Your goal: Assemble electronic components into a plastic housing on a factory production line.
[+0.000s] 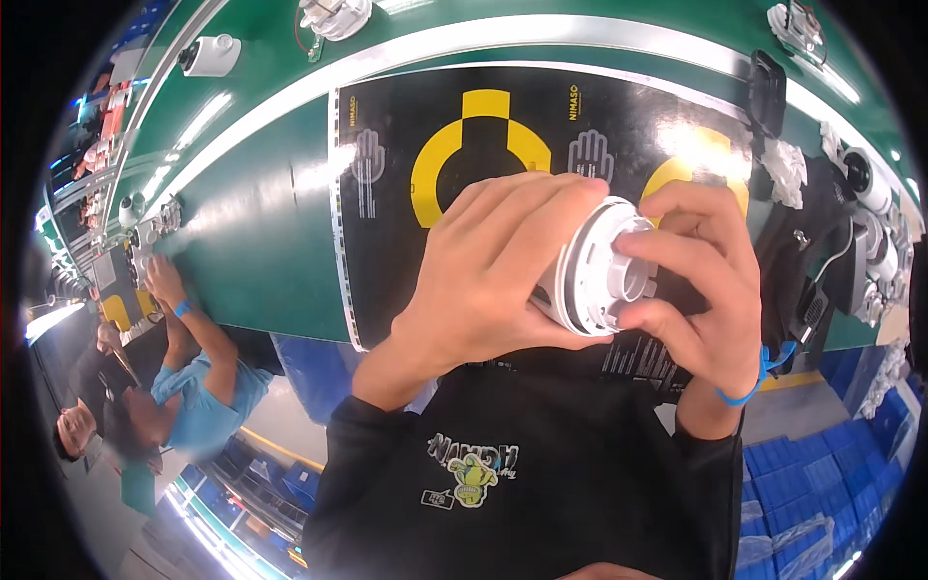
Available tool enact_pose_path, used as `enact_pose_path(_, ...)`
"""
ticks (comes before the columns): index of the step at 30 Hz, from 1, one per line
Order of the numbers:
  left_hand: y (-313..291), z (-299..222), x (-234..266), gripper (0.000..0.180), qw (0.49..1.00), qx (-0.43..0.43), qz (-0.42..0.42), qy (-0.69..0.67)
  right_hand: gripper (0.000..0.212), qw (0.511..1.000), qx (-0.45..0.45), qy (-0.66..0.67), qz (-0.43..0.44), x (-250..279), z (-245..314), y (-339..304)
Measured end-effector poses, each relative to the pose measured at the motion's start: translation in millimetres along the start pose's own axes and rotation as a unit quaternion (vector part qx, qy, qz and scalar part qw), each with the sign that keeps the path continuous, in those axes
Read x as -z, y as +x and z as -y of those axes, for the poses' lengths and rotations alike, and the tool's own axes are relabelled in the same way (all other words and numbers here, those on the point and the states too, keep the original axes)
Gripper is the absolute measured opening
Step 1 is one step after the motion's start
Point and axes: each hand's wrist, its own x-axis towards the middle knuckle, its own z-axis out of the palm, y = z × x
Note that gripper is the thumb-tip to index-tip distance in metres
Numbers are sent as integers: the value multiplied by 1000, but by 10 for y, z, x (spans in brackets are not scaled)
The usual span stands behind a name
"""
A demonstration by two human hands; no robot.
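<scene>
A white round plastic housing (580, 280) with a raised inner collar (633, 278) is held above the black mat, its open face turned to the right. My left hand (483, 266) wraps around the housing's left side, thumb below and fingers over the top. From the right, my right hand (710, 280) grips the collar area, with its index finger and thumb at the upper and lower parts of the inner face. Whether the right fingers also hold a separate small part cannot be made out. A blue wrist strap (744, 387) circles my right wrist.
Beneath my hands lies a black printed mat (387, 280) with yellow shapes on a green bench (261, 213). White camera-like units (211, 56) stand along the far side, more (867, 179) at right beside a black case (767, 95). A co-worker (208, 382) works at left. Blue crates (793, 503) sit lower right.
</scene>
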Motion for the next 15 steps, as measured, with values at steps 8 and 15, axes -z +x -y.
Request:
enact_pose_path(8,-62,-2,42,80,1000,-3,13,1,39,994,61,-59,-70,-116,65,0)
enact_pose_path(15,-53,-34,57,79,999,25,33,-30,38,992,43,-91,-72,-93,131,-31)
